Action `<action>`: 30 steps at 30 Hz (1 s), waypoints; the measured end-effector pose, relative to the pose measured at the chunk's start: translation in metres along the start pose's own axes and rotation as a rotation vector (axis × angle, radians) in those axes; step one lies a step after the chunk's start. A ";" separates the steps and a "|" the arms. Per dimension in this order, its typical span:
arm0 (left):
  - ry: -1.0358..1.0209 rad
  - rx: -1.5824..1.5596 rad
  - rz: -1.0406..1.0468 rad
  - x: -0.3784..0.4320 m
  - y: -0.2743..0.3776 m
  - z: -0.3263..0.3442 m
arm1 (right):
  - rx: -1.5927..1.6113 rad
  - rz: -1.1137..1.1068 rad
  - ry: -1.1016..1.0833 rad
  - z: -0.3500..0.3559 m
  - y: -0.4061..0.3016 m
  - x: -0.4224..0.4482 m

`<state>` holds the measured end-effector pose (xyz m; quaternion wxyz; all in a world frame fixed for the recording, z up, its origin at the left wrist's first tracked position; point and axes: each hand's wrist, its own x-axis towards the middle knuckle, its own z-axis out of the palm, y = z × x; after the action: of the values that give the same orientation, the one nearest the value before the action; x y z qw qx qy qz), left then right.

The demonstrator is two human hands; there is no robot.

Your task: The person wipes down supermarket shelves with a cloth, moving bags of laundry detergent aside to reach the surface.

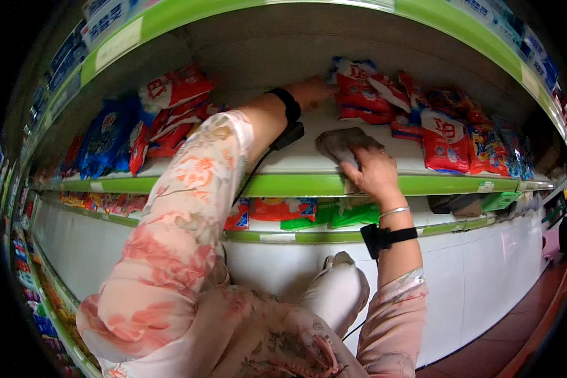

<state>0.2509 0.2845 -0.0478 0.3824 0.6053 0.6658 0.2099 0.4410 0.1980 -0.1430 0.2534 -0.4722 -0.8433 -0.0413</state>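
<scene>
My right hand (374,171) grips a crumpled grey cloth (345,141) against the white shelf board (288,158), close to its green front edge. Deeper on the same board, my left hand (319,90) reaches to the left side of a pile of red and white plastic packets (364,94). Its fingers are blurred and dim against the pile, so whether they grip a packet cannot be made out. Between the two hands and the packets on the left, bare white board shows.
Red packets (177,94) and blue packets (107,137) are stacked at left. More red bags (446,141) stand at right. An upper shelf's green edge (264,5) arches overhead. A lower shelf (269,237) holds green and red packages. Black cords hang from both wrist straps.
</scene>
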 end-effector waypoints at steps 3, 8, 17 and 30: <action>-0.091 -0.166 0.090 0.054 -0.015 0.000 | 0.005 -0.059 0.073 0.005 -0.007 0.001; -0.020 -0.409 0.023 0.078 -0.003 0.015 | 0.043 -0.046 0.064 -0.001 -0.001 -0.003; -0.066 -0.479 0.099 0.099 -0.005 0.009 | 0.124 -0.133 0.219 0.005 -0.004 0.001; 0.110 -0.591 0.433 0.064 -0.020 -0.019 | 0.126 -0.094 0.166 0.010 0.003 -0.001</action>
<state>0.2250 0.3459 -0.0668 0.4510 0.5835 0.4524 0.5015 0.4403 0.2023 -0.1523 0.3494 -0.4104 -0.8414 -0.0391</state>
